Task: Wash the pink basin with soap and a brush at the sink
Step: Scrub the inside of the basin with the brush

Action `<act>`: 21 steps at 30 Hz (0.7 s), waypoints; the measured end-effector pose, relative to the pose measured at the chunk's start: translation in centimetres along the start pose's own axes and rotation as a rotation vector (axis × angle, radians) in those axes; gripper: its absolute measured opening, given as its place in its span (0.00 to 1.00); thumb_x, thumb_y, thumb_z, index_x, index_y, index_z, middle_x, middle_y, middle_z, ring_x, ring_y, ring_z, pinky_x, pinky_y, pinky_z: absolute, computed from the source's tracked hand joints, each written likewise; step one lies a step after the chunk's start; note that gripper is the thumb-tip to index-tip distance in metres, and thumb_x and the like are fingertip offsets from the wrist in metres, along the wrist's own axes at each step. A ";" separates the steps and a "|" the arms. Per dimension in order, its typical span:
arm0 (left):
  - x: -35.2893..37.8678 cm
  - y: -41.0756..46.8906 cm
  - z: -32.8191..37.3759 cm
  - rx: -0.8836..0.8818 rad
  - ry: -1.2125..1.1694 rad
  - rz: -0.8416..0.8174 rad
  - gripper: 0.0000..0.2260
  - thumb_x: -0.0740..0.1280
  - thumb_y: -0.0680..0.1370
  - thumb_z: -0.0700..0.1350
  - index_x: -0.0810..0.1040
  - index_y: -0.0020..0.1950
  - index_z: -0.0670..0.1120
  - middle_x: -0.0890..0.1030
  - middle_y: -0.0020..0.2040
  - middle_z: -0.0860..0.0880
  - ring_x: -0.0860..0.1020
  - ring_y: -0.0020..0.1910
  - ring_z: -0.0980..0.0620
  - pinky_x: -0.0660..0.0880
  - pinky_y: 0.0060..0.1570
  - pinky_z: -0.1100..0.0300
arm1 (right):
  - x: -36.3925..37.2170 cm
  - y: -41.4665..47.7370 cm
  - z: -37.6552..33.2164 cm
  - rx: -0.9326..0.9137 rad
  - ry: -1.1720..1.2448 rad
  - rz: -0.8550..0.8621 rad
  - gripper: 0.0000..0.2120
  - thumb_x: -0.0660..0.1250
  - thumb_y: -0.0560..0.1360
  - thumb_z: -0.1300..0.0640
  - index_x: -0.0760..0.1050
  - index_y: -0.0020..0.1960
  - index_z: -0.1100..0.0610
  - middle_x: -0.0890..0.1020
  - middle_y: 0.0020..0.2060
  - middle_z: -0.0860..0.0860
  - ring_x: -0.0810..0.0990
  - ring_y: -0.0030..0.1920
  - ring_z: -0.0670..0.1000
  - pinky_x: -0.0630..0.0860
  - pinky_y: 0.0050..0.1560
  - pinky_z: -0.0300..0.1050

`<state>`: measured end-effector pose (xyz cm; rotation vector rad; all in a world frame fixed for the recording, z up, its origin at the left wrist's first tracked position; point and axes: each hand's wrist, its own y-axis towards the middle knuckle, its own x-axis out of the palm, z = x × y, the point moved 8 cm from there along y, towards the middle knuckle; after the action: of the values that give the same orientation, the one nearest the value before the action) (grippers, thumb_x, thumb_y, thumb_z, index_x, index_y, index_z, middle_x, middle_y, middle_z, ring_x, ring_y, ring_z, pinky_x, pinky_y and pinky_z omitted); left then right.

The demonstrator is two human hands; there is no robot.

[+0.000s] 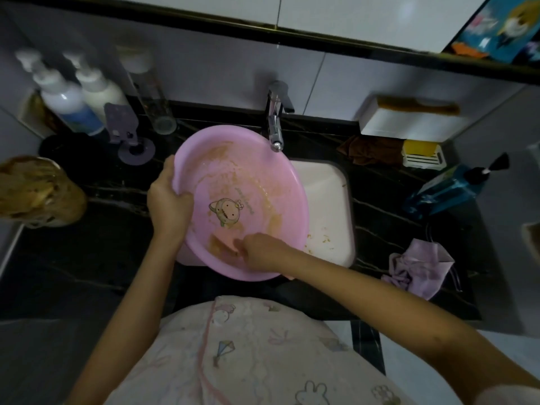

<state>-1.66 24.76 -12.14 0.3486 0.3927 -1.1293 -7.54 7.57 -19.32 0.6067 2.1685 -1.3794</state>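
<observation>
The pink basin (257, 176) is tilted over the left part of the white sink (330, 206), under the chrome tap (276, 124). Brown dirt streaks its inside around a cartoon print. My left hand (168, 197) grips the basin's left rim. My right hand (260, 251) is inside the basin near its lower edge, fingers curled and blurred over a brown smear; whether it holds anything cannot be told. A brown brush (418, 106) lies on a white box at the back right. A yellow soap bar (420, 147) sits in a white holder.
Two white pump bottles (73, 100) and a clear tube stand at the back left. A brown cloth (371, 150), a blue refill pouch (444, 188) and a crumpled lilac cloth (418, 267) lie on the black counter to the right. A brown bundle (38, 191) sits at the left.
</observation>
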 end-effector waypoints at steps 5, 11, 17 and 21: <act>0.1 -0.1 0.5 0.042 -0.009 -0.014 0.32 0.60 0.67 0.28 0.71 0.69 0.50 0.79 0.54 0.49 0.77 0.51 0.53 0.75 0.48 0.61 | -2.1 2.3 5.8 0.366 0.122 0.249 0.23 0.52 0.81 0.62 0.55 0.74 0.63 0.72 0.64 0.59 0.74 0.61 0.58 0.72 0.55 0.49; 0.4 0.6 0.6 0.027 0.004 -0.014 0.32 0.61 0.69 0.29 0.69 0.70 0.51 0.79 0.57 0.49 0.78 0.55 0.52 0.78 0.53 0.58 | 1.8 1.1 0.4 0.143 0.103 -0.002 0.13 0.59 0.79 0.59 0.71 0.60 0.66 0.78 0.56 0.61 0.77 0.51 0.57 0.70 0.40 0.43; 0.5 0.8 0.8 0.045 0.004 -0.019 0.32 0.62 0.69 0.29 0.69 0.71 0.48 0.79 0.59 0.46 0.78 0.56 0.50 0.77 0.56 0.54 | -1.1 1.9 3.9 0.290 0.205 0.117 0.10 0.56 0.80 0.62 0.72 0.58 0.63 0.79 0.52 0.59 0.78 0.50 0.57 0.69 0.44 0.43; 0.4 0.7 1.1 0.043 0.003 -0.008 0.32 0.62 0.68 0.29 0.68 0.71 0.47 0.78 0.60 0.46 0.77 0.58 0.51 0.76 0.58 0.56 | 1.6 0.7 0.1 0.120 0.153 -0.068 0.17 0.57 0.80 0.53 0.73 0.58 0.66 0.79 0.51 0.61 0.76 0.45 0.56 0.68 0.44 0.43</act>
<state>-0.70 24.22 -11.32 0.3874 0.3732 -1.1464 -8.35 7.91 -20.89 0.7106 2.2558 -1.5543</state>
